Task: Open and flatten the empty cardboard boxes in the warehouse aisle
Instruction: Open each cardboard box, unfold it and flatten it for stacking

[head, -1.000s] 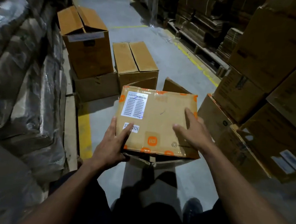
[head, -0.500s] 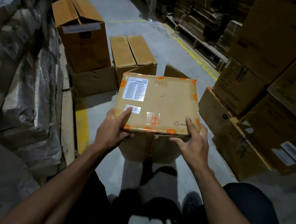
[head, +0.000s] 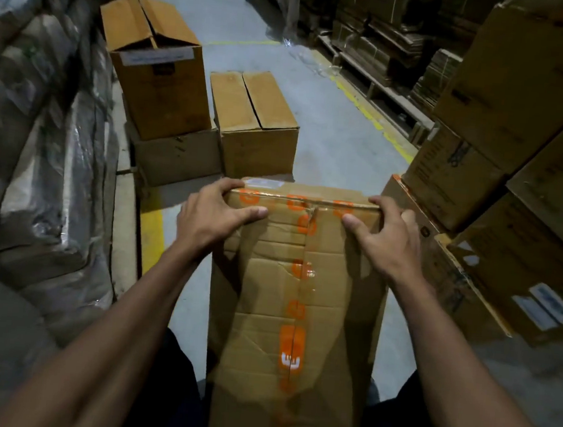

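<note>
Warehouse aisle floor [head: 342, 143] | taped box [head: 297, 283] now tipped seam-up, between forearms | left hand [head: 215, 212], right hand [head: 379, 238] gripping far top corners | still sealed; orange tape seam [head: 294, 318] exposed for opening

Materials & finishes

Held box [head: 301, 284]: matt brown cardboard, creased, w/ glossy clear tape printed orange down the seam. Floor [head: 331, 142]: smooth grey concrete, yellow painted lines. Left bundles [head: 41, 121]: shiny, wrinkled plastic wrap. Other boxes [head: 257, 125]: plain matt cardboard.
</note>
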`<control>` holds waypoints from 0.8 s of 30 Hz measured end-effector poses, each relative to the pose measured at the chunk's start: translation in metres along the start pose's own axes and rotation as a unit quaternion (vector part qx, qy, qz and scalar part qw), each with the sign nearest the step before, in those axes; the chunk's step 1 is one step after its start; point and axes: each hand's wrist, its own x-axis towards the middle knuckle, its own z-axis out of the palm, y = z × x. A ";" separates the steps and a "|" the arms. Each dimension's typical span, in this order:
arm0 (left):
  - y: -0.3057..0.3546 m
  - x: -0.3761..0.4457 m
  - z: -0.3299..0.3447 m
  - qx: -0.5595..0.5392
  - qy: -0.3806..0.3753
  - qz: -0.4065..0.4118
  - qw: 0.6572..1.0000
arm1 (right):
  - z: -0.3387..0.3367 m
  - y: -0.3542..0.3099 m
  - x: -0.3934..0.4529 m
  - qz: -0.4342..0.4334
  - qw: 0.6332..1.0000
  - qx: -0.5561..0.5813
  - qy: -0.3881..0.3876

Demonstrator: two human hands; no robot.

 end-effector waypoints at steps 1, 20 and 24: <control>0.000 0.001 0.007 0.004 0.000 -0.003 1.000 | 0.007 0.007 0.001 0.007 1.000 0.008 -0.001; -0.104 -0.072 0.124 -0.170 -0.020 -0.288 0.942 | 0.142 0.107 -0.066 0.288 0.913 0.281 -0.072; -0.103 -0.051 0.128 -0.157 -0.001 -0.286 0.945 | 0.148 0.106 -0.051 0.291 0.928 0.227 -0.053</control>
